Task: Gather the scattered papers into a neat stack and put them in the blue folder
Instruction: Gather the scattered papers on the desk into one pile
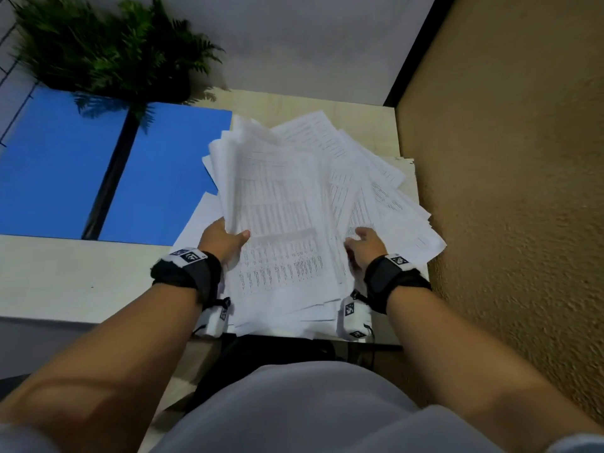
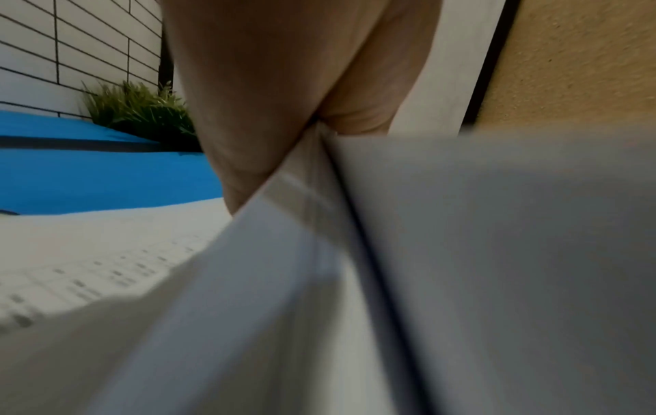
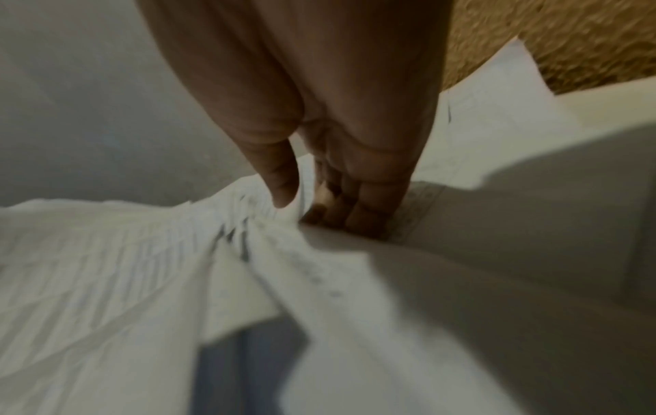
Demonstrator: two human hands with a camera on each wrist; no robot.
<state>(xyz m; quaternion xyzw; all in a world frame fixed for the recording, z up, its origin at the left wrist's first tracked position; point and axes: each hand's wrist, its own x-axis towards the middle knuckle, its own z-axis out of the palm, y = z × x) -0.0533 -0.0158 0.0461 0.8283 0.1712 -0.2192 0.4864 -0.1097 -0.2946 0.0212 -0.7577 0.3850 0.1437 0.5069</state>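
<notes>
You've got dim, flat indoor light; head view bends at edges, plant (image 1: pixel 108 50) smeared w/ motion blur. Both wrist views soft, papers (image 2: pixel 497 252) out of focus.

I see white papers (image 1: pixel 287 204) printed with rows of grey text, beside a bright blue folder (image 1: pixel 58 165) with a black spine. A dark green plant (image 1: pixel 108 50) and a tan, speckled wall (image 1: pixel 510 158).

Papers (image 1: pixel 281 204) fanned on the table (image 1: pixel 65 276) between both hands' grips, folder (image 1: pixel 108 165) left of the left hand (image 1: pixel 225 238), plant (image 1: pixel 108 50) behind folder, right hand (image 1: pixel 364 245) at the papers' right edge
</notes>
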